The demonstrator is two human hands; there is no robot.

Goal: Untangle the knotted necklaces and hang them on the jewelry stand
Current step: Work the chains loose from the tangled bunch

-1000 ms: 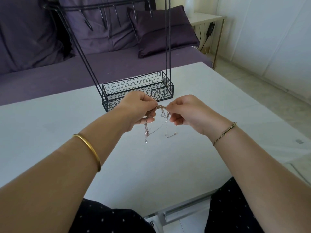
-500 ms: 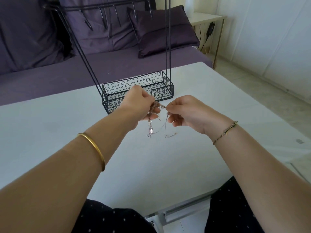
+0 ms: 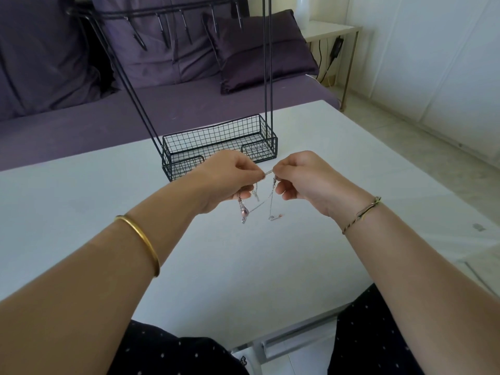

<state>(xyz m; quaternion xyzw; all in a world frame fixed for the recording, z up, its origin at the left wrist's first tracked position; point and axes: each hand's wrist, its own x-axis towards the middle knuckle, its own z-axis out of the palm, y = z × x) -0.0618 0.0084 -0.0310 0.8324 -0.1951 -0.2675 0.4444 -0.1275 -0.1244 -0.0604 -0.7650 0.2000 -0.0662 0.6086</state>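
A tangle of thin silver necklaces [image 3: 258, 203] hangs between my two hands above the white table [image 3: 81, 212]. My left hand [image 3: 230, 177] pinches one end of a short taut stretch of chain. My right hand [image 3: 300, 175] pinches the other end. Loose loops and a small pink pendant [image 3: 244, 213] dangle below my fingers. Just behind my hands stands the black wire jewelry stand [image 3: 219, 147], with a mesh basket at its base. Its top bar with hanging hooks [image 3: 186, 28] is partly cut off by the frame.
A purple sofa [image 3: 108, 109] with cushions lies behind the table. A small side table [image 3: 330, 29] with a cable stands at the back right. The table's near edge is by my knees, and pale floor shows on the right.
My hands have drawn slightly apart, so a short length of chain is now stretched between them. The dangling loops and pendant have swung a little.
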